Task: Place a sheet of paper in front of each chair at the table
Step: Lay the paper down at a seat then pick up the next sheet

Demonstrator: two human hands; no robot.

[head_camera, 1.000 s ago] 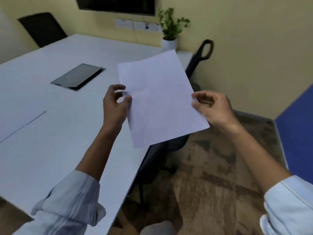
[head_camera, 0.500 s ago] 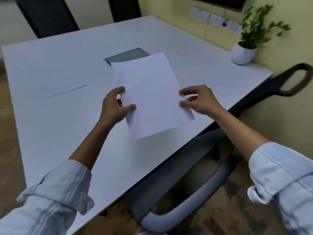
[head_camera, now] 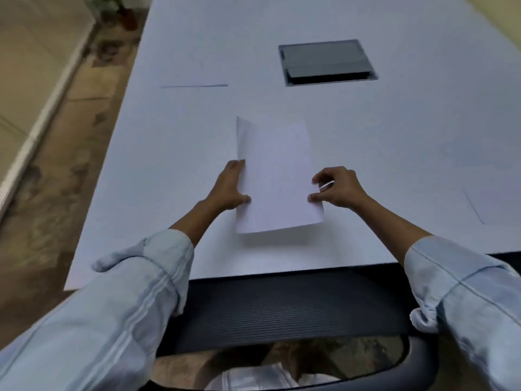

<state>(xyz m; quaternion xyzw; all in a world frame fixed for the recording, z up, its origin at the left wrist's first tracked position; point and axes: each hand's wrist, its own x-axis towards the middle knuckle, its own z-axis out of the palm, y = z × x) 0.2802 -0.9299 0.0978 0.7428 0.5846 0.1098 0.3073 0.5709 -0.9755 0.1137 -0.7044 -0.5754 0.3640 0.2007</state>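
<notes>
A white sheet of paper (head_camera: pixel 277 176) hangs just above the white table (head_camera: pixel 366 142), its shadow under the near edge. My left hand (head_camera: pixel 229 186) holds its left edge, thumb on top. My right hand (head_camera: pixel 337 187) pinches its right edge between thumb and curled fingers. A black mesh chair (head_camera: pixel 282 309) stands pushed in at the table's near edge, right below the sheet. Other white sheets lie flat on the table at the left (head_camera: pixel 194 77) and at the right (head_camera: pixel 496 204), hard to tell from the tabletop.
A grey cable hatch (head_camera: pixel 327 62) is set into the table's middle, beyond the sheet. Brown patterned floor (head_camera: pixel 56 193) runs along the table's left side, with a potted plant (head_camera: pixel 118 9) at the far left corner.
My view has swung round to face the table square on over a chair back. The sheet has come down from chest height to just above the tabletop, both hands still holding it.
</notes>
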